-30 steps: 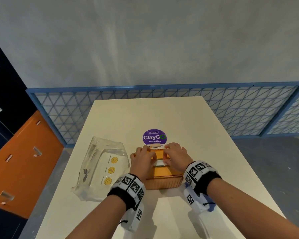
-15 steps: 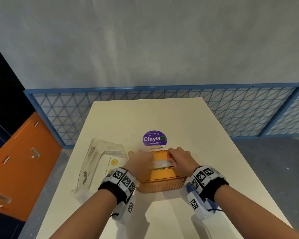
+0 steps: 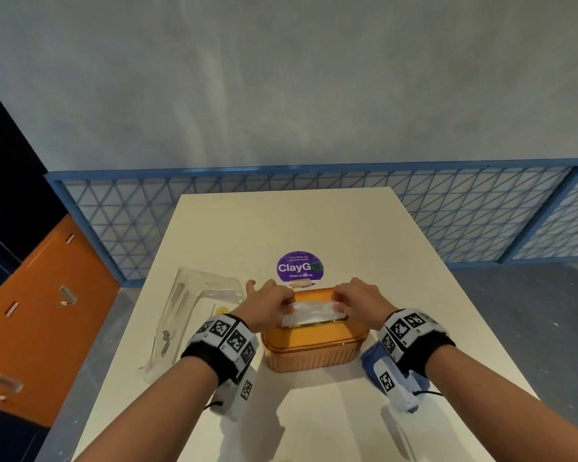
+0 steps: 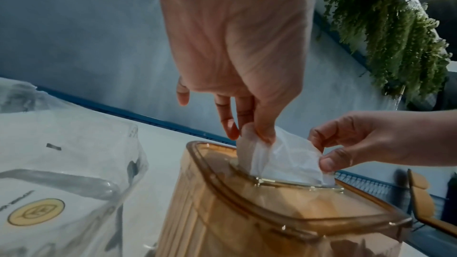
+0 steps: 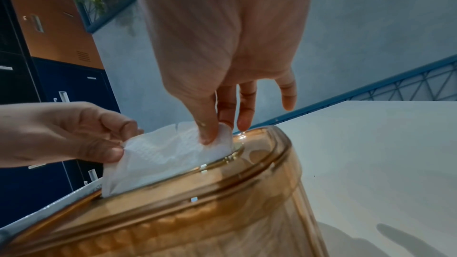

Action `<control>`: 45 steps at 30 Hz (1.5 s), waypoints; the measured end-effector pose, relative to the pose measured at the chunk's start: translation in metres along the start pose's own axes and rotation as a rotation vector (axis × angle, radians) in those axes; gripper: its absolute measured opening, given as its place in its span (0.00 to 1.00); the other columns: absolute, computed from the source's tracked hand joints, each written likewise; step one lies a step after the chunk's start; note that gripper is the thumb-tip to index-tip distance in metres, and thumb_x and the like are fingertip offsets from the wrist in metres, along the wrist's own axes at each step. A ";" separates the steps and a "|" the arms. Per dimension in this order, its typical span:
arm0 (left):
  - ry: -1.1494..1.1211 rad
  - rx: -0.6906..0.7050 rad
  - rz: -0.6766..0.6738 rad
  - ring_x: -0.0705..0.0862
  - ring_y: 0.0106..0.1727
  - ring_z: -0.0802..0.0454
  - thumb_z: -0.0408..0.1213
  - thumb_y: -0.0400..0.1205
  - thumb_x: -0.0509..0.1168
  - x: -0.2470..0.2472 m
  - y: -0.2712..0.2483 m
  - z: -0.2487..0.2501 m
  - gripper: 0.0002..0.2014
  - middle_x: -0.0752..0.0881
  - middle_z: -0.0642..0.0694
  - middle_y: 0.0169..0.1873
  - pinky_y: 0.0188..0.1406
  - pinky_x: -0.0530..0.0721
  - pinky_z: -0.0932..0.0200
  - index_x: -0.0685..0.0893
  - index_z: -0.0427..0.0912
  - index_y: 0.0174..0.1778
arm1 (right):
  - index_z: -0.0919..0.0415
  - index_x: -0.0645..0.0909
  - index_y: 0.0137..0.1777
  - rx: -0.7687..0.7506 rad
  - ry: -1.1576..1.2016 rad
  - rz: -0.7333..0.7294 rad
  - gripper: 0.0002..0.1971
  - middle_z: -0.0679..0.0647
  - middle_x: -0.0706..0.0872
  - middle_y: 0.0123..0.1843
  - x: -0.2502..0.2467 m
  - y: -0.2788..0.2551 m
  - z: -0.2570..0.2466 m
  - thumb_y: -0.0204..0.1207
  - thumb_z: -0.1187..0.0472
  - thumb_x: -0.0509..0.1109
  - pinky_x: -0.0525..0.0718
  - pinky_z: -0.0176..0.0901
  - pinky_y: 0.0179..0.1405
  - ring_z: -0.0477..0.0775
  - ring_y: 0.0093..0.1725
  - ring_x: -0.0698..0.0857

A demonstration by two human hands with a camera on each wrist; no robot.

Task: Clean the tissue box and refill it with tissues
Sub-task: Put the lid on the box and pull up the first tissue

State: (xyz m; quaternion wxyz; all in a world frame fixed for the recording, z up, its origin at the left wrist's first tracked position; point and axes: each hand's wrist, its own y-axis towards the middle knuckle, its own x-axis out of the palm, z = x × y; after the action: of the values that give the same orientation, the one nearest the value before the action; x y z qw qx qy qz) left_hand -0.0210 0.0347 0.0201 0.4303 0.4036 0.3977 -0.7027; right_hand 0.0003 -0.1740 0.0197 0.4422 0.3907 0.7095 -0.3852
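At frame centre, my left hand [image 3: 270, 305] and right hand [image 3: 359, 303] each pinch the white tissue sheet [image 3: 309, 313], fluffing it through the amber ribbed plastic tissue box [image 3: 314, 348] slot for easy pulling.

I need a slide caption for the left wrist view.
Both hands, left and right, pinch a white tissue at the amber tissue box slot.

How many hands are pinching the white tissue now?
2: the left hand pinches the left end of the tissue, the right hand its right end, above the tissue box.
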 end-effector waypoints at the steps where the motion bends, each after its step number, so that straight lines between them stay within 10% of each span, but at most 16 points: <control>1: 0.012 -0.001 -0.001 0.71 0.64 0.49 0.37 0.85 0.58 0.000 -0.001 0.000 0.05 0.80 0.51 0.46 0.76 0.52 0.34 0.75 0.49 0.43 | 0.59 0.80 0.59 -0.002 0.001 0.001 0.11 0.55 0.84 0.56 0.000 0.000 0.000 0.82 0.59 0.60 0.69 0.52 0.64 0.55 0.64 0.74; 10: 0.083 -0.069 -0.050 0.69 0.70 0.47 0.42 0.85 0.58 -0.008 -0.005 -0.014 0.12 0.79 0.47 0.61 0.74 0.57 0.35 0.81 0.40 0.57 | 0.58 0.80 0.60 -0.007 -0.043 -0.031 0.11 0.56 0.82 0.58 -0.007 0.002 0.003 0.82 0.59 0.61 0.68 0.53 0.67 0.55 0.65 0.72; 16: -0.083 -0.118 -0.033 0.77 0.61 0.48 0.44 0.83 0.61 -0.009 -0.006 -0.019 0.05 0.80 0.49 0.51 0.57 0.64 0.50 0.78 0.47 0.49 | 0.57 0.79 0.61 0.015 0.011 -0.043 0.12 0.53 0.83 0.60 -0.012 0.008 0.008 0.81 0.55 0.63 0.70 0.55 0.66 0.53 0.65 0.72; 20: -0.223 -0.176 -0.065 0.78 0.59 0.47 0.42 0.82 0.63 0.001 -0.010 -0.024 0.12 0.80 0.48 0.50 0.65 0.74 0.47 0.83 0.43 0.59 | 0.59 0.81 0.58 0.073 0.054 -0.080 0.11 0.57 0.83 0.60 -0.006 0.007 0.015 0.78 0.56 0.66 0.76 0.58 0.64 0.57 0.60 0.76; 25: -0.446 -0.215 0.106 0.75 0.44 0.48 0.33 0.83 0.61 0.006 -0.009 -0.025 0.11 0.78 0.47 0.34 0.34 0.70 0.67 0.76 0.44 0.33 | 0.58 0.77 0.46 0.074 0.224 0.036 0.03 0.55 0.81 0.46 -0.003 0.003 0.020 0.80 0.60 0.66 0.71 0.40 0.47 0.53 0.48 0.76; 40: -0.611 -0.356 0.335 0.75 0.40 0.48 0.33 0.82 0.62 0.018 0.003 -0.015 0.09 0.79 0.43 0.33 0.35 0.71 0.60 0.77 0.40 0.35 | 0.61 0.75 0.41 0.231 0.428 0.195 0.07 0.46 0.74 0.31 0.010 0.008 0.026 0.78 0.62 0.68 0.67 0.29 0.30 0.53 0.43 0.75; 45: -0.690 -0.394 0.382 0.73 0.39 0.47 0.33 0.83 0.60 0.014 0.022 -0.016 0.19 0.72 0.49 0.25 0.30 0.67 0.60 0.68 0.46 0.26 | 0.65 0.80 0.45 0.310 0.504 0.265 0.05 0.56 0.80 0.42 0.005 0.021 0.023 0.78 0.62 0.67 0.69 0.38 0.43 0.53 0.45 0.76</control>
State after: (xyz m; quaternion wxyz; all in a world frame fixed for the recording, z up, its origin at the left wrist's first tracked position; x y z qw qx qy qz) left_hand -0.0017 0.0384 -0.0028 0.7287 0.1219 0.2754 -0.6150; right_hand 0.0255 -0.1852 0.0035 0.2341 0.6255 0.6725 -0.3189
